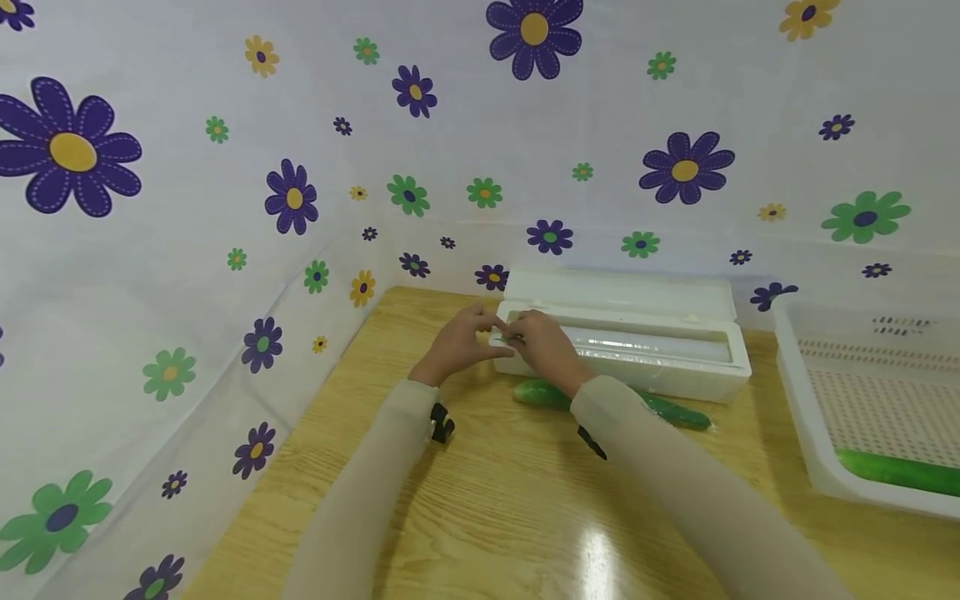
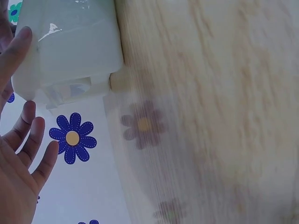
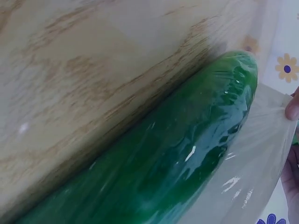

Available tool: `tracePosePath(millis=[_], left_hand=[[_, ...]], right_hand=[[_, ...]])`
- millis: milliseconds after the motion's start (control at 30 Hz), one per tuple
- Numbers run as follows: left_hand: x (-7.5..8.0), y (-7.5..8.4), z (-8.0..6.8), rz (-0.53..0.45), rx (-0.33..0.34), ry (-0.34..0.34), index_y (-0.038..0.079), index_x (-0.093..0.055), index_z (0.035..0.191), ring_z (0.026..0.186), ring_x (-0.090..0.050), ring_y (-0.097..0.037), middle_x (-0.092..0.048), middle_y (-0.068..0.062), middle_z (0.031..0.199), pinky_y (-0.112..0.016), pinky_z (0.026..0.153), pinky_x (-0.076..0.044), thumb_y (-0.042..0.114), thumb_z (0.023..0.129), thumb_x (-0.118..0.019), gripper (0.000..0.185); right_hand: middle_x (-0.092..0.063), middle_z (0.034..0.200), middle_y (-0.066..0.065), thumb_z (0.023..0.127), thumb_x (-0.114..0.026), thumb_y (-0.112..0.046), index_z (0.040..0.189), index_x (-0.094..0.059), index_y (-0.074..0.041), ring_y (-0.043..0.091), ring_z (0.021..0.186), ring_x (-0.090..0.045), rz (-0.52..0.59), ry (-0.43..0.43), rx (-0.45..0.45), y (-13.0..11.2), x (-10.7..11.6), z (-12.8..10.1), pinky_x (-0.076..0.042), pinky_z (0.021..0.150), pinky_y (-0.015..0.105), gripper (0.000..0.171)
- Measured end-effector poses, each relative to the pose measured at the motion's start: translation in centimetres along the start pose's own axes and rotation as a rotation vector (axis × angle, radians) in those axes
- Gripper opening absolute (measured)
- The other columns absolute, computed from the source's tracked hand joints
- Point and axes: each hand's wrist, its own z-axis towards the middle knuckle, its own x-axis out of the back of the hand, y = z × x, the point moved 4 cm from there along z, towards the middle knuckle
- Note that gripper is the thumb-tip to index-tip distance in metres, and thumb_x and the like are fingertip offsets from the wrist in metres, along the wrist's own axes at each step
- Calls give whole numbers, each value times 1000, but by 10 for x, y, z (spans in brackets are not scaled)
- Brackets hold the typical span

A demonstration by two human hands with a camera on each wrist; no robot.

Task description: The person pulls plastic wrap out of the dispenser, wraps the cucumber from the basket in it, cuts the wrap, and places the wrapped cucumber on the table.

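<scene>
A white cling-film dispenser box (image 1: 660,367) stands open at the back of the wooden table (image 1: 487,500), with the film roll (image 1: 645,343) showing inside. Both hands meet at its left end. My left hand (image 1: 480,329) has its fingers fairly straight, and in the left wrist view one fingertip (image 2: 21,42) touches the box's end (image 2: 74,42). My right hand (image 1: 528,333) pinches the edge of the clear film (image 3: 252,163), with a fingertip (image 3: 292,107) on it. A green cucumber (image 1: 675,412) wrapped in film lies just in front of the box, close under the right wrist (image 3: 177,158).
A white perforated basket (image 1: 795,375) sits at the right with another green cucumber (image 1: 900,471) inside. A flower-printed white sheet (image 1: 225,250) walls the table at the left and back. Bare tabletop lies towards me.
</scene>
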Motion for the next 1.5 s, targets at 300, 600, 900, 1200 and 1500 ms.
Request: tracePosePath(millis=[300,600,900,1200,1500], left_hand=[[-1,-1,1,27,13,4,25,-71,102,83,-49,-14,-53,1,89,-26,67,-41,44,74,-76,35],[1,-2,-1,42,34,12,25,-72,100,85,-51,-15,-56,1,91,-28,71,-44,43,73,-77,33],[0,-3,-1,34,42,7,24,-72,100,85,-51,-16,-56,0,92,-29,72,-43,41,73,-77,33],[0,-9,-1,28,68,-7,24,-71,101,86,-51,-17,-56,0,94,-31,74,-44,43,75,-76,33],[-3,-4,3,21,57,-18,25,-71,102,87,-50,-17,-56,0,94,-31,73,-44,42,75,-76,33]], right_hand=[[-69,91,11,87,-64,-8,96,-73,-3,23,86,-63,-33,-8,8,3,6,-4,-54,80,31,13],[-70,93,11,88,-63,-7,96,-73,-3,24,88,-64,-39,-44,-25,16,19,-16,-53,82,34,13],[-70,90,12,86,-65,-5,93,-73,-2,26,85,-65,-13,4,-46,40,41,-42,-54,79,36,11],[-70,91,15,85,-65,-1,90,-72,-2,29,87,-65,1,28,-110,61,65,-65,-54,78,39,9],[-69,92,15,87,-62,0,87,-70,-3,29,87,-64,-2,-7,-214,77,84,-84,-54,77,41,8]])
